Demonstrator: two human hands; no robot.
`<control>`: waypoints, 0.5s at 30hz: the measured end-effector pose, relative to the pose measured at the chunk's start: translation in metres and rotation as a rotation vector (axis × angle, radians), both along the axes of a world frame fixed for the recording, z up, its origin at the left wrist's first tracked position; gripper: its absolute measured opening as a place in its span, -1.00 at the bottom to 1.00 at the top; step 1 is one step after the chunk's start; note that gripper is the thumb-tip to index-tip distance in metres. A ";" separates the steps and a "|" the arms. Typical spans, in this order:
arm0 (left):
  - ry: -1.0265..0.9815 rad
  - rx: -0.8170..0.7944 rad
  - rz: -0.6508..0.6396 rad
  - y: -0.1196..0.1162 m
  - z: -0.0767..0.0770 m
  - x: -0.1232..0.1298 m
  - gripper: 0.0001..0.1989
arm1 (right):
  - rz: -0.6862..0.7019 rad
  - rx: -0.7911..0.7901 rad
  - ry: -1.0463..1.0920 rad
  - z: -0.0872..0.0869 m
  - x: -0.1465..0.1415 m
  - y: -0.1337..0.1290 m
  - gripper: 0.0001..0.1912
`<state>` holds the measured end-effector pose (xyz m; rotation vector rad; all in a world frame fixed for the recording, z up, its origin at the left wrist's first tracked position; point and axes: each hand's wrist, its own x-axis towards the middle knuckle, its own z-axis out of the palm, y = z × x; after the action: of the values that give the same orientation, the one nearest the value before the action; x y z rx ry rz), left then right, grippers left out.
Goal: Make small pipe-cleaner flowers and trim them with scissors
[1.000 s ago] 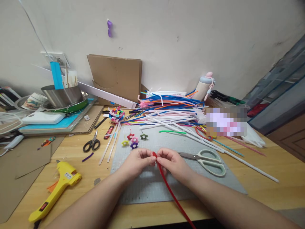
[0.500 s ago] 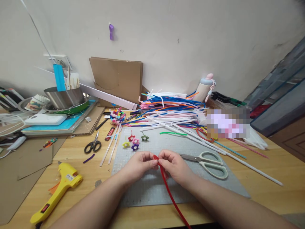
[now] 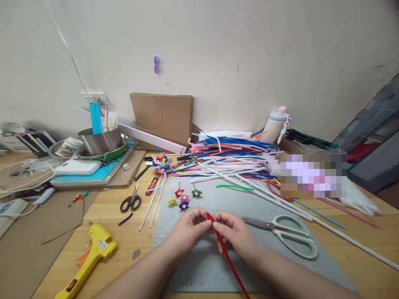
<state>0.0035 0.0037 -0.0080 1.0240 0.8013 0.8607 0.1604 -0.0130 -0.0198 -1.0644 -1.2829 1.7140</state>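
A red pipe cleaner (image 3: 229, 259) is pinched near its upper end between both hands, and its long tail hangs down toward the front edge of the table. My left hand (image 3: 193, 226) grips it with thumb and forefinger. Close beside it, my right hand (image 3: 234, 232) pinches the same strip, its lower fingers curled underneath. Just beyond the hands, several small pipe-cleaner flowers (image 3: 183, 198) in red, pink, yellow, purple and green lie on the grey cutting mat (image 3: 193, 270). Right of my right hand rest large scissors (image 3: 280, 232) with pale green handles.
A yellow glue gun (image 3: 99, 245), small black scissors (image 3: 131, 202) and clear glue sticks (image 3: 152, 203) lie to the left. Behind the mat is a heap of coloured pipe cleaners (image 3: 233, 151). A bottle (image 3: 276, 126) and cardboard (image 3: 163, 118) stand against the wall.
The whole scene sits lower in the picture and the objects have shifted, as the camera view tilted up. Both hands still pinch the red pipe cleaner, with little change in grip.
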 end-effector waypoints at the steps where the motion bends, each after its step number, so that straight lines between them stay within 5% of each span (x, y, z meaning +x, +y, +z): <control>1: -0.011 -0.010 0.009 0.000 -0.001 0.000 -0.72 | 0.000 0.000 -0.005 0.000 0.000 0.000 -0.67; 15: -0.148 -0.215 -0.048 -0.003 -0.001 -0.003 -0.73 | 0.078 -0.026 0.039 -0.001 0.000 0.001 -0.62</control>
<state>0.0005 0.0008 -0.0090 0.7782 0.7230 0.7812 0.1607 -0.0123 -0.0212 -1.0027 -1.2961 1.8053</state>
